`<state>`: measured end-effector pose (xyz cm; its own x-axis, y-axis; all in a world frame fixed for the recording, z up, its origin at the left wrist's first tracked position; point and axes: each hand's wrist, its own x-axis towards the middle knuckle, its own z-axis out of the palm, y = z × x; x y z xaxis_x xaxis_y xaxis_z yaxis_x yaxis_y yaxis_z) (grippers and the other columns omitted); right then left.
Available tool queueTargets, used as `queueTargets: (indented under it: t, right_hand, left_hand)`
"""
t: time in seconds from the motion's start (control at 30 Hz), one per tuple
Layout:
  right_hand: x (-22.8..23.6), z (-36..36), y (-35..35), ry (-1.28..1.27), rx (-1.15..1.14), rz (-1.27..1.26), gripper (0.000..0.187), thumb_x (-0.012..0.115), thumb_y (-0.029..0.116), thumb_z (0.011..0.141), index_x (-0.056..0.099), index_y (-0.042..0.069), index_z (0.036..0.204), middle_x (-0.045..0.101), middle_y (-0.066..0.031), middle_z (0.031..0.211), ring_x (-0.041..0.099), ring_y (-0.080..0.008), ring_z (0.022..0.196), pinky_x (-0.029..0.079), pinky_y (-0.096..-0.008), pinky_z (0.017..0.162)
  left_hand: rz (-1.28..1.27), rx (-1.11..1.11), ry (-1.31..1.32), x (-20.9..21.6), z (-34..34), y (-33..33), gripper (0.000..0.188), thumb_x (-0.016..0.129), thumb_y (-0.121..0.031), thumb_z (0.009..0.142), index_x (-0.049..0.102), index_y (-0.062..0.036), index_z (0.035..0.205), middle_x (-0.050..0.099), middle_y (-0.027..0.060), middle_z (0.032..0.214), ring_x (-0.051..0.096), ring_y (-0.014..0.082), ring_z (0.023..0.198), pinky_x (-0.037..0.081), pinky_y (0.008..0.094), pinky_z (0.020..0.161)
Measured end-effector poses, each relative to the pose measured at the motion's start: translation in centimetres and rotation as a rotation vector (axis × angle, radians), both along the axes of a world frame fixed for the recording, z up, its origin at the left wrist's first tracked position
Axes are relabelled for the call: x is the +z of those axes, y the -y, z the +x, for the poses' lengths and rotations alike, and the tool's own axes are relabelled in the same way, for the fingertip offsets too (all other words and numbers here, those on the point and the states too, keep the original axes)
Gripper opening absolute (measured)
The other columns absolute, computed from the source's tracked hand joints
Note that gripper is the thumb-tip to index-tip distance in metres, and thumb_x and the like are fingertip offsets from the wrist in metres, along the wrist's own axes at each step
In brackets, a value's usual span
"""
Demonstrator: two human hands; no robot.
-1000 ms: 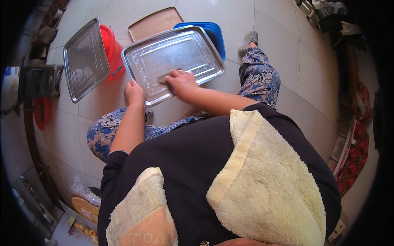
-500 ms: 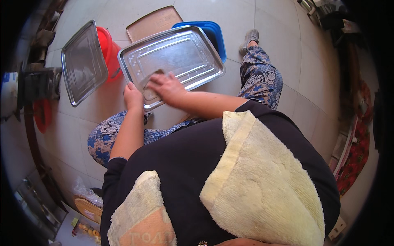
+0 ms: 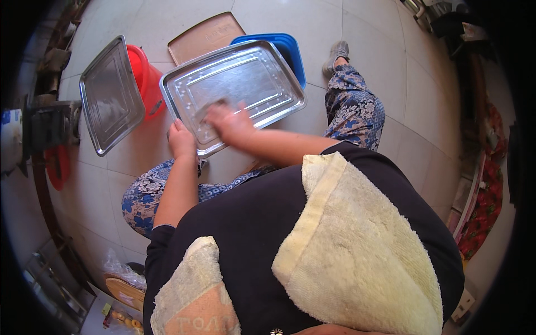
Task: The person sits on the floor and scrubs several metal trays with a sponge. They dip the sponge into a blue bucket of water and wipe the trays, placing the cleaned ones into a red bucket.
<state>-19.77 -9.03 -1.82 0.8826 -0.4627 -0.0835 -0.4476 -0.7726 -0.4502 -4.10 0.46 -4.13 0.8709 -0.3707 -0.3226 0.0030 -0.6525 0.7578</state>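
A shiny rectangular metal tray (image 3: 234,81) with a raised rim is tilted in front of me, over the edge of a blue tub (image 3: 298,64). My left hand (image 3: 181,140) is closed on the tray's near left edge, thumb on top. Blurred by motion, my right hand (image 3: 230,124) presses a small grey scrubbing pad (image 3: 215,104) against the tray's inner face near its left side. The fingers partly cover the pad, so its exact shape is hidden.
A second metal tray (image 3: 111,97) leans upright against a red bucket (image 3: 146,78) on the left. Behind the tub, a brown tray (image 3: 204,36) lies on the tiled floor (image 3: 374,67). Yellowish towels (image 3: 363,240) hang over my chest. My outstretched leg (image 3: 354,103) is at the right.
My right hand and the pad have shifted slightly on the tray's face. The left hand keeps its hold on the edge. The whole view has moved a little.
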Motion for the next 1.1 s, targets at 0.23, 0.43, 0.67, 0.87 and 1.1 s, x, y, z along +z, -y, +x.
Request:
queueTargets:
  t: [0.23, 0.43, 0.67, 0.87, 1.1]
  right_hand:
    - [-1.8, -3.5, 11.4, -0.075, -0.419, 0.041, 0.040, 0.054, 0.007, 0.082, 0.057, 0.013, 0.122, 0.051, -0.0096, 0.133, 0.051, -0.0285, 0.120, 0.040, -0.0419, 0.099]
    - [0.1, 7.5, 2.5, 0.111, 0.060, -0.019, 0.057, 0.060, 0.017, 0.077, 0.047, 0.020, 0.132, 0.040, -0.0043, 0.145, 0.038, -0.0263, 0.134, 0.026, -0.0554, 0.107]
    - [-5.2, 0.0, 12.9, -0.096, -0.551, -0.040, 0.038, 0.043, 0.016, 0.092, 0.053, 0.022, 0.128, 0.043, -0.0034, 0.142, 0.042, -0.0260, 0.130, 0.026, -0.0618, 0.105]
    - [-3.3, -0.2, 15.3, -0.271, -0.674, -0.026, 0.031, 0.042, 0.023, 0.094, 0.060, 0.021, 0.119, 0.054, -0.0056, 0.126, 0.052, -0.0287, 0.115, 0.040, -0.0484, 0.095]
    - [0.1, 11.8, 7.7, -0.007, -0.255, 0.085, 0.034, 0.051, 0.015, 0.085, 0.065, 0.023, 0.115, 0.055, -0.0021, 0.121, 0.052, -0.0248, 0.111, 0.043, -0.0429, 0.088]
  left_hand:
    - [0.011, -0.084, -0.011, 3.4, -1.3, 1.7, 0.040, 0.038, -0.033, 0.098, 0.057, 0.0028, 0.102, 0.063, 0.0228, 0.098, 0.060, 0.0371, 0.091, 0.045, 0.0425, 0.081]
    - [0.106, -0.206, 0.220, 1.7, -0.6, 0.5, 0.038, 0.040, -0.032, 0.097, 0.056, 0.0021, 0.096, 0.062, 0.0277, 0.091, 0.057, 0.0465, 0.087, 0.044, 0.0498, 0.076]
    - [0.014, -0.236, 0.145, 3.5, -1.6, 1.1, 0.032, 0.042, -0.029, 0.097, 0.053, 0.0010, 0.090, 0.060, 0.0275, 0.085, 0.057, 0.0461, 0.083, 0.044, 0.0490, 0.071]
    - [0.049, -0.304, 0.214, 3.2, -1.1, 1.3, 0.032, 0.042, -0.028, 0.096, 0.052, 0.0023, 0.091, 0.060, 0.0287, 0.085, 0.056, 0.0473, 0.082, 0.044, 0.0496, 0.070]
    - [0.095, -0.400, 0.303, 3.4, -1.4, 1.4, 0.033, 0.042, -0.028, 0.096, 0.052, 0.0027, 0.091, 0.060, 0.0308, 0.082, 0.056, 0.0505, 0.079, 0.044, 0.0542, 0.070]
